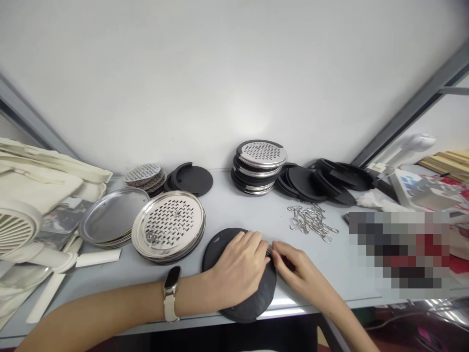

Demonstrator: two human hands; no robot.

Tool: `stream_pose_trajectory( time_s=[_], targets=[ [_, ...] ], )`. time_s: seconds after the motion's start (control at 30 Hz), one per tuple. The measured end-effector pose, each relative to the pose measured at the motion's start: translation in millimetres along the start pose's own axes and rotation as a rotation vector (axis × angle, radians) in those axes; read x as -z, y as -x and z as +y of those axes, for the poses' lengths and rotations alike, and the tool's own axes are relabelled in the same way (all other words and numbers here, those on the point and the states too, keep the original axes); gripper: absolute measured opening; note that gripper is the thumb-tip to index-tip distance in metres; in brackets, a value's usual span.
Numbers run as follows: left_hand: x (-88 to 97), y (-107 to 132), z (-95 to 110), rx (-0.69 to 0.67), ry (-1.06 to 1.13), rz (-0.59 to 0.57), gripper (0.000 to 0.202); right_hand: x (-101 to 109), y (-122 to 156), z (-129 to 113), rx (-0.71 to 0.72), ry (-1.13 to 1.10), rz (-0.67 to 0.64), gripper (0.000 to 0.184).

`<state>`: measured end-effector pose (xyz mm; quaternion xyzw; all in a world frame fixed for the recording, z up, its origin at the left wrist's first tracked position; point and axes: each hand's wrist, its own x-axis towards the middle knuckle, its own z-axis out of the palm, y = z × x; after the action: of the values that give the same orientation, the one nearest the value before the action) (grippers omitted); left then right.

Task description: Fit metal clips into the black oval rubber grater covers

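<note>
A black round plastic disc [252,300] lies flat near the front edge of the table. Across it rests my left hand [240,264], its fingers closed and bent over the disc's right side. My right hand [293,264] pinches at the disc's right edge, close to the left fingertips. Between the fingertips of both hands shows a sliver of a small metal piece [269,251], mostly hidden. Behind and to the right lies a pile of bent metal wire clips [311,221].
Left of the disc are stacked round metal graters [168,222] and plain metal discs [113,215]. At the back stand small grater plates [142,173], black discs [194,180], a stack of rimmed graters [261,154] and black holders [304,182]. A white fan [16,227] is far left.
</note>
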<state>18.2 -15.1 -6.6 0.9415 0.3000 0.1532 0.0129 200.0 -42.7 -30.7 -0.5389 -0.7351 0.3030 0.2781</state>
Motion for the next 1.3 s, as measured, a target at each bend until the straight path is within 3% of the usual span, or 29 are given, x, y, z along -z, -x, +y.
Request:
stream_pose_trajectory(
  time_s=[0.77,1.3],
  targets=[
    [0.7,-0.2,0.7,-0.006,-0.038,-0.043,0.016,-1.1,1.1,0.7,-0.033,-0.020,0.058,0.031],
    [4.3,-0.2,2.0,0.001,-0.068,-0.023,0.018,0.3,0.6,0.9,-0.044,-0.074,0.024,0.029]
  ],
)
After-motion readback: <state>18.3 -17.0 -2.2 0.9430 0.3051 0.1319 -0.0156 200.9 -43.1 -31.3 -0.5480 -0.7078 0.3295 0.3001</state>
